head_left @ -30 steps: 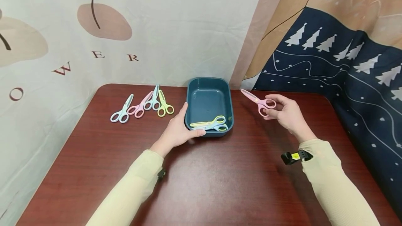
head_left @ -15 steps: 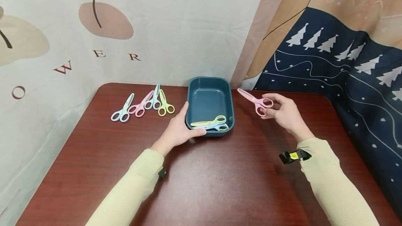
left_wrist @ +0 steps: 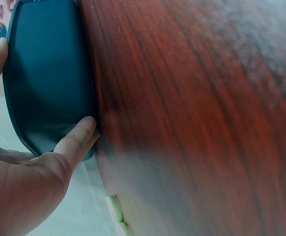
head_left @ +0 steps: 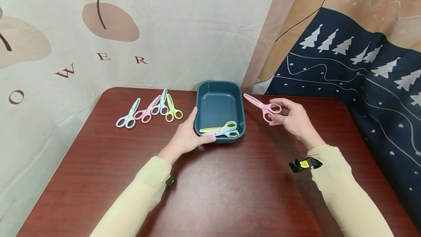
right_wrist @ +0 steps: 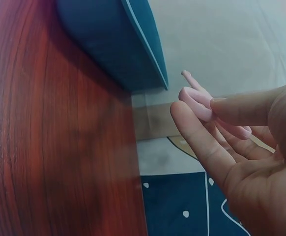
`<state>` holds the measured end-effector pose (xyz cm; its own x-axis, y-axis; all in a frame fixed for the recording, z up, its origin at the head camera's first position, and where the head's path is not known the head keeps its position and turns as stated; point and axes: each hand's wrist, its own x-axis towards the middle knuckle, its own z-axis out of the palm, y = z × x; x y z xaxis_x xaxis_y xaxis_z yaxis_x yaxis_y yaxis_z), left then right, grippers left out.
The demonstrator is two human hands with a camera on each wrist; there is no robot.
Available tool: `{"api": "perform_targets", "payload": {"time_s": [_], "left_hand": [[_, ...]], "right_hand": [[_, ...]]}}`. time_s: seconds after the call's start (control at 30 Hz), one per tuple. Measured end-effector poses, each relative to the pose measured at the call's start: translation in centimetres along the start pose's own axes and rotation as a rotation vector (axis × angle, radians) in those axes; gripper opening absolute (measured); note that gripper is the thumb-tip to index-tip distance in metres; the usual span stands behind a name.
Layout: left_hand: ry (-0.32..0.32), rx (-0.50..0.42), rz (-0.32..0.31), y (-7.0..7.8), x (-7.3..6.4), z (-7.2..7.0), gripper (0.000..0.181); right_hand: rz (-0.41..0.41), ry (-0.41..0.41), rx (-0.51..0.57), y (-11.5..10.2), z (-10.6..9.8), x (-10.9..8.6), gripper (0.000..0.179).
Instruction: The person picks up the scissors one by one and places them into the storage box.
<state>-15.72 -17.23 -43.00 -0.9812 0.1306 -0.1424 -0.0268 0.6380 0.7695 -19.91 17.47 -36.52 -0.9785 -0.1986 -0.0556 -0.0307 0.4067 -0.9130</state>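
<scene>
While right hand [head_left: 292, 120] pinches pink scissors [head_left: 262, 106], blades [head_left: 251, 99] point toward tray [head_left: 218, 105].

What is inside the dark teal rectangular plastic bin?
In the bin, light-blue and yellow-green scissors overlap at the near end. The floor beneath them is hidden; their count is unclear. The left hand covers part of the near wall.

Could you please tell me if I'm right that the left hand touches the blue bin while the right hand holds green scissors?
Not quite: the scissors in the right hand are pink, as the head view shows; the left hand does touch the blue bin.
</scene>
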Motion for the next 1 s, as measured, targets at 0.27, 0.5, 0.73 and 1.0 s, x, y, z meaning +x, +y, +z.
{"api": "perform_targets", "payload": {"time_s": [0.27, 0.5, 0.73, 1.0], "left_hand": [[-0.001, 0.002, -0.006, 0.2, -0.1, -0.1, 0.128], [0.009, 0.000, 0.007, 0.1, 0.0, 0.0, 0.128], [0.009, 0.003, 0.013, -0.1, 0.1, 0.1, 0.129], [0.009, 0.001, 0.012, -0.1, 0.1, 0.1, 0.128]], "right_hand": [[-0.001, -0.017, 0.017, -0.4, 0.5, 0.2, 0.052], [0.001, -0.043, 0.012, -0.7, 1.1, 0.3, 0.052], [-0.008, -0.060, 0.018, -0.8, 1.7, 0.5, 0.052], [-0.030, -0.056, 0.028, -0.9, 2.5, 0.8, 0.051]]}}
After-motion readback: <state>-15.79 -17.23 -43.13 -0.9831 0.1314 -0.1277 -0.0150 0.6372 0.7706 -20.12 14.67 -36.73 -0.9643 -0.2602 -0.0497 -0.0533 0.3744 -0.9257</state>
